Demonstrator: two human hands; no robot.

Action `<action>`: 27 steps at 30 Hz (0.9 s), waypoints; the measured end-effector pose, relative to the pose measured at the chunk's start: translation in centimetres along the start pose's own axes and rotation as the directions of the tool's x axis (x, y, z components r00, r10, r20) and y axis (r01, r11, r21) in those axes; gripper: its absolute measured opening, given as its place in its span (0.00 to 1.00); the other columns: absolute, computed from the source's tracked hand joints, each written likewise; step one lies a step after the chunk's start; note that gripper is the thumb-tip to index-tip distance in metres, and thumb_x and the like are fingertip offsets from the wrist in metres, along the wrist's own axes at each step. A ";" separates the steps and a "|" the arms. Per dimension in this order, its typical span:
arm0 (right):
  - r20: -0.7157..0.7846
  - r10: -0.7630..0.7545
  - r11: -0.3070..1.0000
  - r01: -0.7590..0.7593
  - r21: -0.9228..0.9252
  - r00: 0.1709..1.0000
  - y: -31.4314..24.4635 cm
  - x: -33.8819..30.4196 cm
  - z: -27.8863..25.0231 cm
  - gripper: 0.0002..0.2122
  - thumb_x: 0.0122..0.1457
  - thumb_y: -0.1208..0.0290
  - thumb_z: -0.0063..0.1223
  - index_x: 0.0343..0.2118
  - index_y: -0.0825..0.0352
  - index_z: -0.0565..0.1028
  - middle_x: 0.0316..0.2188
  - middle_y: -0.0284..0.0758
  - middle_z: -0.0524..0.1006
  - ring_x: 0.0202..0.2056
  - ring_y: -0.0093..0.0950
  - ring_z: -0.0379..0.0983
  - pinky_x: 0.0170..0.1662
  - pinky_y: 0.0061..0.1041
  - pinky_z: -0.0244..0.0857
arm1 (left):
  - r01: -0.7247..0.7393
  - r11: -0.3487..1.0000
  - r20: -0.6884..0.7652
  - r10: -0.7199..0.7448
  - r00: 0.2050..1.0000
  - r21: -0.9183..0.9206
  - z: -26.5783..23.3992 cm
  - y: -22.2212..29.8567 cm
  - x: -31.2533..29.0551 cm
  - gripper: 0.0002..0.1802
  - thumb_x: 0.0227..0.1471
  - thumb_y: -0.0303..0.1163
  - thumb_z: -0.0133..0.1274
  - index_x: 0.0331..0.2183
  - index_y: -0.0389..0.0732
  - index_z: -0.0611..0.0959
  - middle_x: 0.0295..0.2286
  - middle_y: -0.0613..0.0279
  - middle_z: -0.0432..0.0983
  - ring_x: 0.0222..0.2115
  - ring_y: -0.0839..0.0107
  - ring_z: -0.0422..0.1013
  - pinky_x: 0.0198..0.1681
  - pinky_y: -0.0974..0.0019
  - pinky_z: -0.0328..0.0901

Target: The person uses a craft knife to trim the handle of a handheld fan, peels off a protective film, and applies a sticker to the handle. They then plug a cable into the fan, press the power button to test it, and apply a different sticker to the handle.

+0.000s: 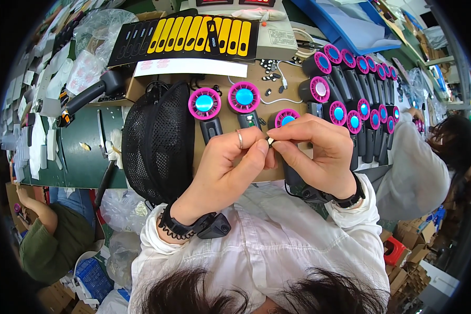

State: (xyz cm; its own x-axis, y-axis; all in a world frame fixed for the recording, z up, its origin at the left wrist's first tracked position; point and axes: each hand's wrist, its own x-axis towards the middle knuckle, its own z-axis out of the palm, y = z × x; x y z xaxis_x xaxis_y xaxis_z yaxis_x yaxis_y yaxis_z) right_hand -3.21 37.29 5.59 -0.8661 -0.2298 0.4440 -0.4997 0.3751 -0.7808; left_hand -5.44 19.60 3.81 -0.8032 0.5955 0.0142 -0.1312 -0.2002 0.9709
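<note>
My left hand [226,166] and my right hand [322,149] meet in front of me, thumbs and fingertips pinched together. Between them is a small black-and-white piece [270,141], mostly covered by the fingers, so its kind is unclear. Just beyond my hands lie dark-handled devices shaped like hair dryers, with pink rings and blue centres: one at the left [204,102], one in the middle [244,97], and one partly behind my right hand [287,117]. The middle one's handle shows an opening with a green part inside. Several tiny black and white parts [270,67] lie scattered farther back.
Rows of similar pink-ringed devices [354,121] fill the right side. A black mesh bag [159,141] stands at the left. Behind are a sheet of yellow and black stickers [199,36], a white cable [285,100] and a blue tray [345,23]. Other people sit on both sides.
</note>
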 end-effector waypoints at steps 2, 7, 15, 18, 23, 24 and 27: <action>0.001 -0.001 1.000 0.001 0.011 1.000 0.0 0.0 0.0 0.09 0.44 0.88 0.54 0.30 0.72 0.76 0.25 0.37 0.76 0.24 0.21 0.71 0.26 0.15 0.62 | -0.006 1.000 0.004 0.006 1.000 0.015 -0.1 0.0 0.0 0.12 0.55 0.29 0.41 0.23 0.33 0.73 0.19 0.67 0.68 0.23 0.83 0.63 0.28 0.76 0.61; 0.006 0.071 0.987 -0.071 0.143 0.997 0.1 -0.1 0.3 0.08 0.45 0.87 0.53 0.30 0.74 0.75 0.26 0.37 0.76 0.27 0.22 0.72 0.30 0.16 0.65 | -0.038 0.997 0.014 0.037 0.999 0.063 -0.1 -0.1 0.1 0.12 0.54 0.28 0.42 0.23 0.32 0.73 0.19 0.66 0.68 0.23 0.83 0.63 0.28 0.76 0.61; 0.042 0.218 0.890 -0.217 0.401 0.975 0.1 -0.4 0.5 0.06 0.49 0.86 0.51 0.31 0.75 0.74 0.29 0.38 0.74 0.32 0.22 0.71 0.35 0.17 0.67 | -0.027 0.997 0.039 0.024 0.999 0.072 -0.3 0.1 0.0 0.12 0.55 0.29 0.42 0.23 0.33 0.72 0.19 0.67 0.68 0.22 0.83 0.63 0.26 0.76 0.59; 0.046 0.270 0.826 -0.255 0.502 0.962 0.0 -0.4 0.7 0.06 0.49 0.86 0.51 0.31 0.75 0.73 0.29 0.38 0.74 0.33 0.21 0.70 0.35 0.16 0.67 | -0.023 0.999 0.052 0.021 0.998 0.026 -0.3 -0.2 0.1 0.13 0.55 0.30 0.41 0.22 0.34 0.72 0.18 0.67 0.67 0.21 0.83 0.62 0.25 0.76 0.58; 0.093 0.257 0.775 -0.262 0.575 0.962 -0.2 0.0 0.5 0.05 0.49 0.85 0.51 0.31 0.75 0.74 0.29 0.37 0.73 0.33 0.21 0.69 0.35 0.17 0.66 | 0.092 0.986 0.125 -0.074 0.989 -0.141 -0.9 -0.2 0.1 0.16 0.57 0.32 0.40 0.19 0.36 0.68 0.18 0.69 0.64 0.20 0.83 0.59 0.23 0.77 0.56; 0.112 0.234 0.803 -0.257 0.537 0.966 -0.2 0.1 0.3 0.05 0.49 0.85 0.51 0.30 0.75 0.74 0.28 0.37 0.73 0.32 0.21 0.69 0.35 0.17 0.66 | 0.147 0.973 0.159 -0.119 0.980 -0.180 -1.1 -0.1 0.2 0.17 0.57 0.32 0.40 0.18 0.37 0.67 0.17 0.70 0.63 0.20 0.83 0.59 0.23 0.77 0.55; 0.153 0.157 0.903 -0.205 0.379 0.976 0.2 0.5 -0.6 0.05 0.48 0.85 0.53 0.30 0.74 0.75 0.27 0.37 0.74 0.30 0.21 0.70 0.33 0.17 0.66 | 0.189 0.951 0.200 -0.141 0.970 -0.244 -1.2 0.2 0.3 0.17 0.57 0.32 0.39 0.18 0.38 0.66 0.17 0.70 0.62 0.19 0.83 0.58 0.21 0.77 0.54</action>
State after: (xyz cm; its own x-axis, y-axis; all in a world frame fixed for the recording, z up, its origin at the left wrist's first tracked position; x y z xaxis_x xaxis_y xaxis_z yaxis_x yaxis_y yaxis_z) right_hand -3.69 37.80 5.93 -0.9217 -0.3023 0.2432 -0.2688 0.0456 -0.9621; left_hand -6.45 18.81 3.67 -0.6443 0.7610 -0.0758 -0.4187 -0.2681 0.8677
